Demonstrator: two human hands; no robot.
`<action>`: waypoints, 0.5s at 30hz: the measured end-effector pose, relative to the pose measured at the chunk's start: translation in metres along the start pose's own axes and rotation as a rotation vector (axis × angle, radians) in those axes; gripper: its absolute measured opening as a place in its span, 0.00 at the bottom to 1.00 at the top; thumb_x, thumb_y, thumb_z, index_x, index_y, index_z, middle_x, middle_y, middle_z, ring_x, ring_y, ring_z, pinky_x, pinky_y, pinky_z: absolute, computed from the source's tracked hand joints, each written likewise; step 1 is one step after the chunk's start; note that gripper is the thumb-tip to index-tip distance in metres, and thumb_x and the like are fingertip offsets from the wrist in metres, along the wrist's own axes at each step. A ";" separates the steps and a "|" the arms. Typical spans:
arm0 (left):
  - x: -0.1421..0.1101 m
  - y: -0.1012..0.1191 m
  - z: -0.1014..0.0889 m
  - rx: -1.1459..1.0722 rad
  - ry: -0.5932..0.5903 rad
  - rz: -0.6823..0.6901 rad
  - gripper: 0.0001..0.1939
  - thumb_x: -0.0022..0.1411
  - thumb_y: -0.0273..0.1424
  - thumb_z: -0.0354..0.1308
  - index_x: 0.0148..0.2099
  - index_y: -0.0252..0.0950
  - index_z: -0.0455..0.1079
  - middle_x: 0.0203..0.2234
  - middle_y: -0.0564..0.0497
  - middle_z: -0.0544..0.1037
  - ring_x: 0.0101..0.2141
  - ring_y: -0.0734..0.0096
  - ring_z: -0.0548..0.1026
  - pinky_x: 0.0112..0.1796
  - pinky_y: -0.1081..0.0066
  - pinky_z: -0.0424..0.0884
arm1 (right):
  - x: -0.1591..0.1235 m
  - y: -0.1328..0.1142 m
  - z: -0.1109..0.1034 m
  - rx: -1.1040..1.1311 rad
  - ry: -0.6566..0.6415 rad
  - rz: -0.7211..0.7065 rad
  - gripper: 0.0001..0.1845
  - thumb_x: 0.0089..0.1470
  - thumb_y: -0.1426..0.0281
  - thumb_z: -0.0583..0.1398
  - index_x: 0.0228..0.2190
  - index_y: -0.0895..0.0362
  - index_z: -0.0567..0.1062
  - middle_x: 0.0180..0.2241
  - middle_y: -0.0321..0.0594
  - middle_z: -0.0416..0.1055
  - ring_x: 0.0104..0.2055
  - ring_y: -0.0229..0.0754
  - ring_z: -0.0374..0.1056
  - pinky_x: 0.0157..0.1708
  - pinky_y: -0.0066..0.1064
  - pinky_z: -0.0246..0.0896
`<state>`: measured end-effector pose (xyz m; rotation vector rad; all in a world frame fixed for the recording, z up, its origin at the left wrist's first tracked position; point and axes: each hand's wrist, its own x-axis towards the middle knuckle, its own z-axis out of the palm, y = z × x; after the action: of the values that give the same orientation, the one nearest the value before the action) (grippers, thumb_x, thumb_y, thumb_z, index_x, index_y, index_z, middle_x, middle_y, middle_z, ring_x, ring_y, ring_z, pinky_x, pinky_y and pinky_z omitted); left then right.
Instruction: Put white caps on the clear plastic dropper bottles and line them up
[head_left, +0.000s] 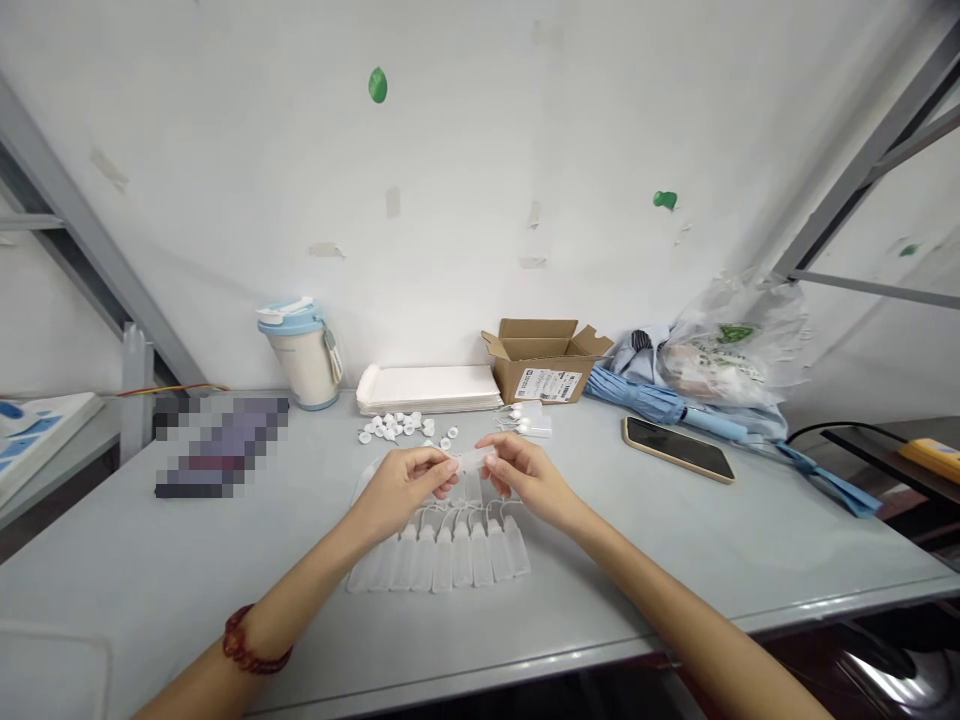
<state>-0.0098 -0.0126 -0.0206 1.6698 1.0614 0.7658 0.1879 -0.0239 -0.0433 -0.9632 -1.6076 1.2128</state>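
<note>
Between my two hands is a small translucent plastic bottle [473, 459], held level above the table. My left hand [409, 482] pinches its left end, and the fingers of my right hand [527, 476] close on its right end. Under and in front of my hands lies a row of similar translucent bottles [443, 556], side by side, with thin white loops at their tops. More such bottles lie behind that row, partly hidden by my hands. Just beyond, several small white caps [397, 426] are scattered on the table.
At the back stand a white cup with a blue lid [304, 360], a stack of white envelopes [429, 388] and an open cardboard box [541, 370]. To the right are a phone [678, 449], a folded blue umbrella [649, 395] and a plastic bag [731, 350]. A small clear bag [537, 420] lies before the box.
</note>
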 end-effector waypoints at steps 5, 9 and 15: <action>0.002 -0.006 0.000 -0.162 -0.093 -0.100 0.20 0.58 0.45 0.54 0.31 0.31 0.72 0.27 0.48 0.74 0.28 0.70 0.71 0.31 0.70 0.70 | 0.001 0.006 0.000 0.039 0.017 -0.012 0.19 0.52 0.56 0.58 0.40 0.57 0.67 0.28 0.37 0.69 0.21 0.32 0.59 0.21 0.26 0.55; 0.002 -0.010 0.001 -0.200 -0.115 -0.138 0.21 0.58 0.46 0.53 0.33 0.30 0.72 0.25 0.48 0.74 0.26 0.71 0.71 0.29 0.71 0.69 | 0.001 0.006 0.001 0.005 0.027 -0.015 0.18 0.53 0.57 0.57 0.39 0.57 0.67 0.27 0.38 0.70 0.22 0.34 0.60 0.23 0.27 0.56; 0.002 -0.007 0.000 -0.182 -0.078 -0.065 0.20 0.57 0.45 0.55 0.29 0.30 0.71 0.22 0.51 0.72 0.23 0.74 0.69 0.28 0.72 0.68 | -0.003 0.003 0.004 -0.080 0.062 -0.062 0.16 0.55 0.58 0.55 0.37 0.58 0.67 0.24 0.36 0.67 0.24 0.35 0.61 0.26 0.28 0.57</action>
<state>-0.0110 -0.0101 -0.0278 1.4921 0.9577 0.7275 0.1856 -0.0265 -0.0475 -0.9841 -1.6352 1.0741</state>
